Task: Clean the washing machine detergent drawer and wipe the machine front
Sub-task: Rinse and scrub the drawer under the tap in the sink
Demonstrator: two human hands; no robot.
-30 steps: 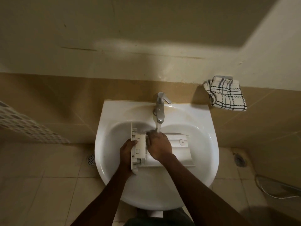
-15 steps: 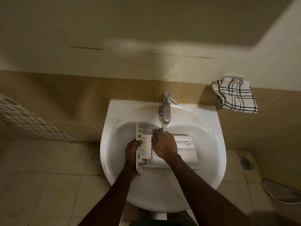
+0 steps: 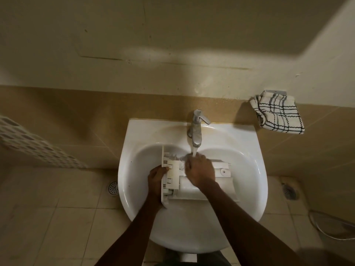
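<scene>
The white plastic detergent drawer (image 3: 221, 187) lies across the bowl of the white sink (image 3: 134, 169), its front panel turned left. My left hand (image 3: 156, 177) grips the drawer's left end by the front panel. My right hand (image 3: 199, 169) rests on top of the drawer near its back compartments, fingers curled down onto the plastic under the water stream; I cannot tell whether it holds anything. Water runs from the chrome tap (image 3: 196, 129) onto the drawer just beyond my right fingers.
A checked black-and-white cloth (image 3: 278, 114) hangs from a wall hook to the right of the sink. Floor drains (image 3: 113, 187) sit in the tiled floor on both sides. A white perforated basket (image 3: 34, 144) stands at the left, a hose (image 3: 330, 227) at the lower right.
My hands stay on the drawer almost unchanged; the right hand has shifted slightly over the compartments under the stream. The view has moved a little, so the sink sits further right in frame.
</scene>
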